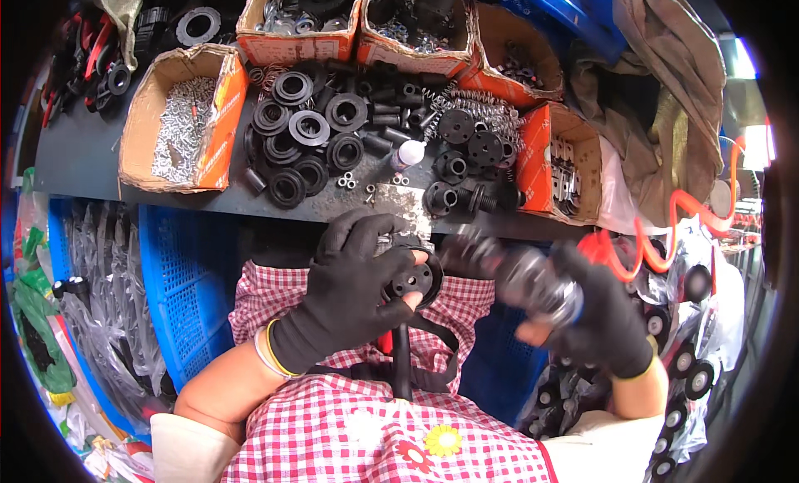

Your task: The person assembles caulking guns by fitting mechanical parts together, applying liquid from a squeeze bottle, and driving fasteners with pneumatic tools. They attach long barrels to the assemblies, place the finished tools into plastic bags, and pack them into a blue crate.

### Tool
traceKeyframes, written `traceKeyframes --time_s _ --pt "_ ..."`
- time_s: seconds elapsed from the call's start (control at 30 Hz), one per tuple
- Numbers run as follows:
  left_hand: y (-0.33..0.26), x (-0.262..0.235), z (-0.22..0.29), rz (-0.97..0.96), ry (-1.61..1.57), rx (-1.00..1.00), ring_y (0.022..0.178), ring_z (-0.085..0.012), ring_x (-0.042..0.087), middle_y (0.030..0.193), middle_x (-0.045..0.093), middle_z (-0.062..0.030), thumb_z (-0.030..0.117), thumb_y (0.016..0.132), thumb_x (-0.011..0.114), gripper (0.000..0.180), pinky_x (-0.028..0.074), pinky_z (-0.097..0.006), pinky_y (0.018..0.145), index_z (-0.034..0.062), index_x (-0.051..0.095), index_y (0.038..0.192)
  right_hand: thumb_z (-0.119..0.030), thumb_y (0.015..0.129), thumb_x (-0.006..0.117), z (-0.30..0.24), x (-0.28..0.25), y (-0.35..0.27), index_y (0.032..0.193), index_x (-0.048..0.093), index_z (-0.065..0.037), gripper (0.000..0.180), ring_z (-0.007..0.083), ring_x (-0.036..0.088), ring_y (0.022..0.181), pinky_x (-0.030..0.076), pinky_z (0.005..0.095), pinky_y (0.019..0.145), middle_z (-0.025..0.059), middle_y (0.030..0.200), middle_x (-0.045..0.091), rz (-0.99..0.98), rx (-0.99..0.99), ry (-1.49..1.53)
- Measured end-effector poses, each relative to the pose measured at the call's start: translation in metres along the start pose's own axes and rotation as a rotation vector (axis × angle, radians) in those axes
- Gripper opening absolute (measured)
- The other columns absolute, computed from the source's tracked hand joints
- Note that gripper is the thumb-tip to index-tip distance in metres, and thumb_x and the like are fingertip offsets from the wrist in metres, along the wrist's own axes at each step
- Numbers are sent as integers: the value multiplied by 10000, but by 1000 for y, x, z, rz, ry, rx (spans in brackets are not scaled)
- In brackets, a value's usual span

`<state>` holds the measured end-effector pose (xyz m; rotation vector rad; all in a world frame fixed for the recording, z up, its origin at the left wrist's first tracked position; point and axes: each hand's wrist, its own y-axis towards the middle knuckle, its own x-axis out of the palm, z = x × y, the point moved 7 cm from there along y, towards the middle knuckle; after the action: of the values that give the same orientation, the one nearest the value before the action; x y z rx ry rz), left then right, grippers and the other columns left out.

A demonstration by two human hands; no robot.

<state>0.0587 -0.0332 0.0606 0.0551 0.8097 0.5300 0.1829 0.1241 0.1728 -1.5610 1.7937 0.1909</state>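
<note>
My left hand point(349, 275), in a black glove with bare thumb and finger tips, grips a round black flange point(414, 281) with small holes at the bench's front edge. Below the flange a black tube point(401, 362) runs down toward my lap; how they join is hidden. To the right, my gloved right hand point(603, 312) is closed around a dark cylindrical tool point(533, 283) with shiny parts. Motion smears this tool, so its exact kind is unclear. Its left end points toward the flange, apart from it. Several small nuts point(347, 181) lie on the bench just beyond my left hand.
Black rings point(309, 128), springs point(491, 110) and a white bottle point(409, 154) crowd the bench. Cardboard boxes of screws point(181, 129) and metal parts point(566, 171) surround them. An orange coiled hose point(657, 254) hangs at right. A blue crate point(185, 275) stands at left.
</note>
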Motion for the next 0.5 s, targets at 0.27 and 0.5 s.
traceKeyframes --time_s 0.27,0.5 --pt "-8 7 -8 30 -138 40 1203 -374 447 1206 544 -150 432 618 828 557 373 -486 1033 146 714 1082 -155 738 821 12 64 -16 1011 563 -35 394 284 634 649 477 351 587 123 772 614 -67 114 -78" --pt "-8 8 -12 21 -167 -15 1201 -362 454 1194 558 -120 388 605 820 512 381 -481 1033 157 712 1050 -146 669 776 13 69 -11 1019 524 -69 438 401 639 763 481 449 581 141 795 605 -53 78 -388"
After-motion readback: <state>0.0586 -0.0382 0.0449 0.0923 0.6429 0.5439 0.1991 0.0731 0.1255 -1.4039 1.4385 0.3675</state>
